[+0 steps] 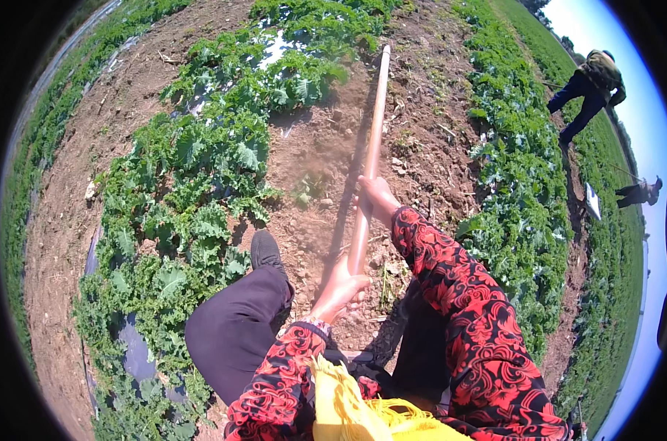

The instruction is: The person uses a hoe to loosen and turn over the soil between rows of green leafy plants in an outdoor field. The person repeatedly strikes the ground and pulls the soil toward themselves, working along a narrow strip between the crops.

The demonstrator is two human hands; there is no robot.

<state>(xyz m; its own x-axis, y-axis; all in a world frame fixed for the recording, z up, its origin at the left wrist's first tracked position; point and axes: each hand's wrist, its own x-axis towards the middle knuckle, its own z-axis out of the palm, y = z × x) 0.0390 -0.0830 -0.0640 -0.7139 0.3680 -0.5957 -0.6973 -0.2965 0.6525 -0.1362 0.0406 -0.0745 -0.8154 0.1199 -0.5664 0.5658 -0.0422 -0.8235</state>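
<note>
A long wooden tool handle [376, 124] slopes away from me over the soil. My left hand [340, 289] is wrapped around its near end, low between my knees. Farther up the shaft, my right hand [375, 195] grips it as well. The far end of the handle reaches the ground beside leafy plants, and no tool head can be made out there. Below it lies loose brown soil [303, 151] with stones and a blurred haze, perhaps dust. A small green plant [310, 187] stands in this soil, left of the shaft.
Curly-leaved kale-like plants [201, 160] grow along my left, through dark plastic sheeting [137, 347]. Another leafy row [515, 165] runs on my right. My left shoe [267, 251] rests by the plants. Two people are off right, one bent over [589, 91], near a white object [592, 201].
</note>
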